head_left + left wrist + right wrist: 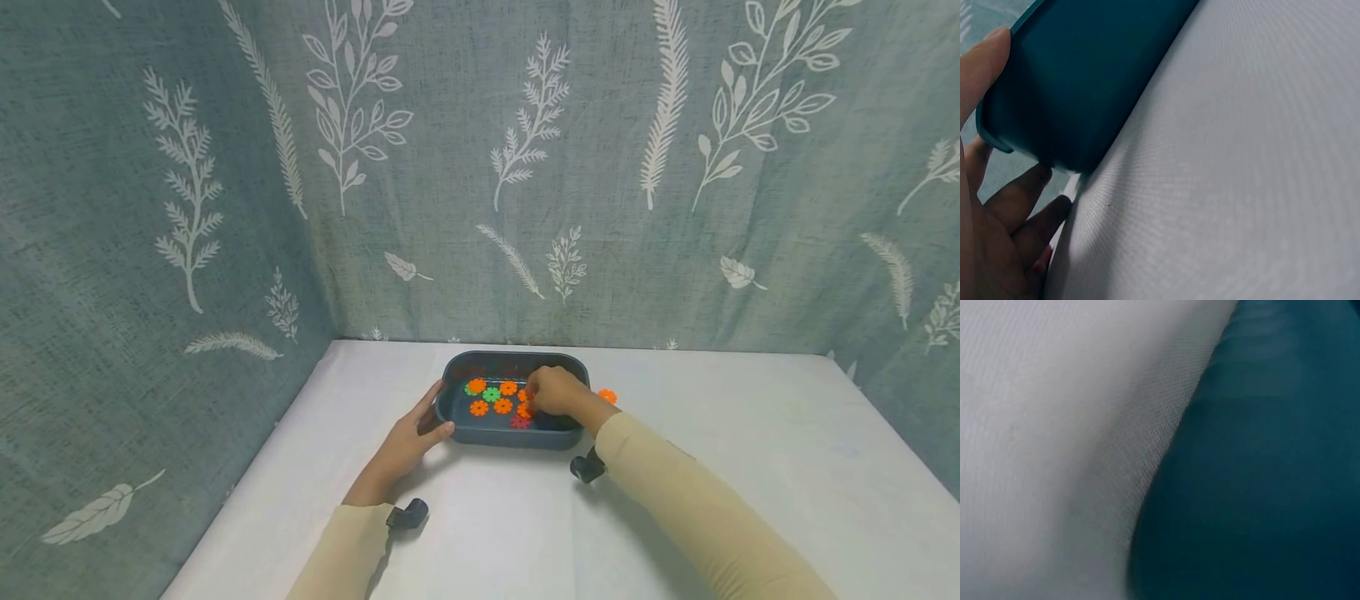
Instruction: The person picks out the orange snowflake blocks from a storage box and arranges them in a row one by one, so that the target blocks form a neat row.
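Note:
A dark blue-grey tray [495,436] sits on the table with several notched, flower-like plastic discs inside. Most are orange [478,407]; there are also green ones [491,394] and a red one [520,422]. My left hand [405,439] holds the tray's left front corner, thumb [988,56] at the front and fingers at the end wall. Inside the tray's right half, my right hand [557,392] reaches down with bent fingers at the orange discs. Its fingertips are hidden, so whether it pinches a disc cannot be seen. The right wrist view shows only the tray wall [1260,475] and cloth.
One orange disc [607,396] lies outside the tray, just past its right end. White cloth [495,525] covers the table. A patterned grey-green curtain [465,275] hangs behind and along the left. Black wrist cameras [408,514] are strapped under both sleeves.

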The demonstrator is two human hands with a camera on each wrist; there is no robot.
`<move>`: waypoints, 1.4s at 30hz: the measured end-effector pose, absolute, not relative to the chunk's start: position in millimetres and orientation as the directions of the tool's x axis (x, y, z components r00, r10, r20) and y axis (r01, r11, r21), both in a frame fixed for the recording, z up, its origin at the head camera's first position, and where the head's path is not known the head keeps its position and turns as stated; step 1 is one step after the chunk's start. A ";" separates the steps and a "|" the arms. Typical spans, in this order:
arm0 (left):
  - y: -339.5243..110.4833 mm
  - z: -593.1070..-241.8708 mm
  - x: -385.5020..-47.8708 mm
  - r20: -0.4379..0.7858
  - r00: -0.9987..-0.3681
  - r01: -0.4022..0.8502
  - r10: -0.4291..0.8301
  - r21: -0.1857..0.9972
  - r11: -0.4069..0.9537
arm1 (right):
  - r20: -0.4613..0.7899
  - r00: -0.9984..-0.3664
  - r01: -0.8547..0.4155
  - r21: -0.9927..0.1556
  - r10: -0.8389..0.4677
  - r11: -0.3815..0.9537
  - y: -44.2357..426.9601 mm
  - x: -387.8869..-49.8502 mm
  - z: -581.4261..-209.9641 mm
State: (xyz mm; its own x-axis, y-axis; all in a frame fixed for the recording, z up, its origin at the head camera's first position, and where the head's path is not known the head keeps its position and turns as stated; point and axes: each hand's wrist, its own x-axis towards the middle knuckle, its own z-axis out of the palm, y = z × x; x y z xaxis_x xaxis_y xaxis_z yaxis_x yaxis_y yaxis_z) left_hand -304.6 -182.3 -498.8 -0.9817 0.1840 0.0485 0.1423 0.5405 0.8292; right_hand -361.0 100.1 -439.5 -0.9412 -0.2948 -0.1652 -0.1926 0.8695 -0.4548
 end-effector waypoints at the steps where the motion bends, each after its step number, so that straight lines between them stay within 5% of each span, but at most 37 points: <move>1: -182.1 -498.7 -304.8 0.048 -0.982 0.140 0.182 0.829 0.541 | -0.158 -0.939 -0.205 -0.451 -0.304 0.869 99.5 -360.5 -439.5; 22: -181.2 -497.2 -304.7 0.070 -0.982 0.153 0.175 0.838 0.524 | -0.101 -0.897 -0.322 -0.518 -0.431 0.793 100.7 -358.2 -438.8; 42: -183.3 -500.6 -305.3 0.070 -0.980 0.158 0.187 0.842 0.516 | -0.104 -0.865 -0.286 -0.704 -0.491 0.651 134.1 -358.0 -409.2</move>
State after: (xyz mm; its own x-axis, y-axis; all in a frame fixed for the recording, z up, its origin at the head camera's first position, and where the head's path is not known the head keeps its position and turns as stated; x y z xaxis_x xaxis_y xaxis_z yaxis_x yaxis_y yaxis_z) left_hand -305.3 -183.3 -500.6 -0.9799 0.1869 0.0697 0.1583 0.5163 0.8417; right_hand -358.0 134.1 -409.2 -0.8648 -0.4914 -0.1035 -0.2855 0.6507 -0.7036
